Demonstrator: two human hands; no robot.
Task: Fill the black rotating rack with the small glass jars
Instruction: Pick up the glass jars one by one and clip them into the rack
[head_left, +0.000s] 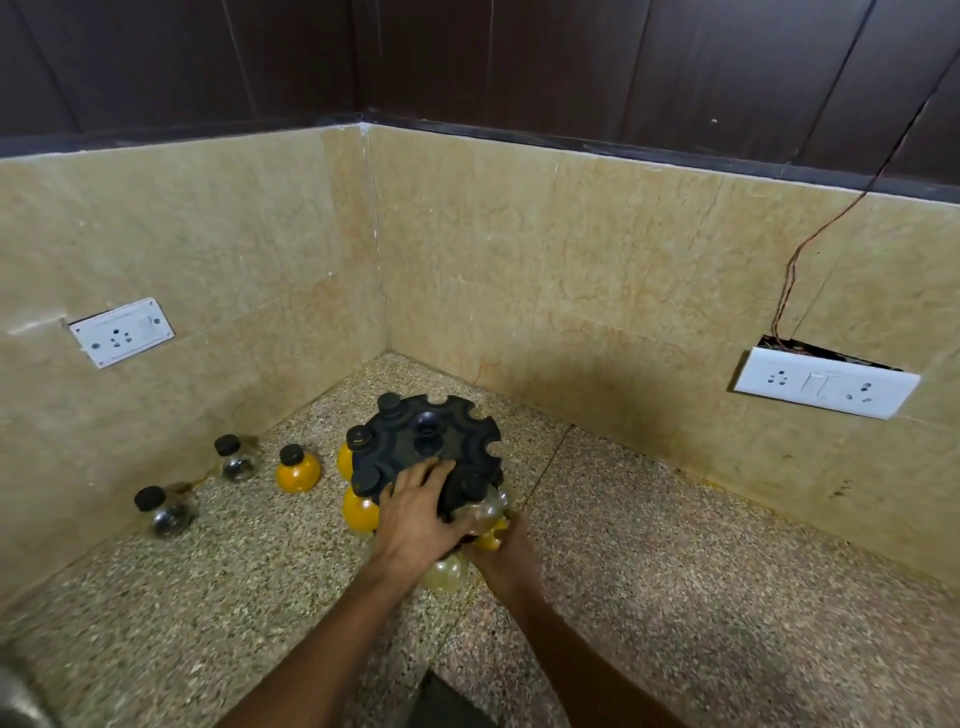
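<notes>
The black rotating rack (441, 441) stands on the speckled counter near the corner. Several black-capped jars hang in its slots along the left and front; two of them hold orange powder (358, 512). My left hand (415, 512) lies flat on the rack's front top edge, fingers spread. Lower right, my right hand (501, 551) wraps a pale glass jar (483, 512) at the rack's near slot. Another pale jar (444, 571) shows under my left wrist. Loose on the counter to the left are an orange jar (297, 467) and two dark-filled jars (234, 457) (166, 512).
Beige stone walls close the corner behind and to the left. A white socket plate (122, 332) is on the left wall; another (826, 382) with loose wires sits on the right wall. Open counter (701, 545) stretches right of the rack. A dark object (441, 696) lies at the bottom edge.
</notes>
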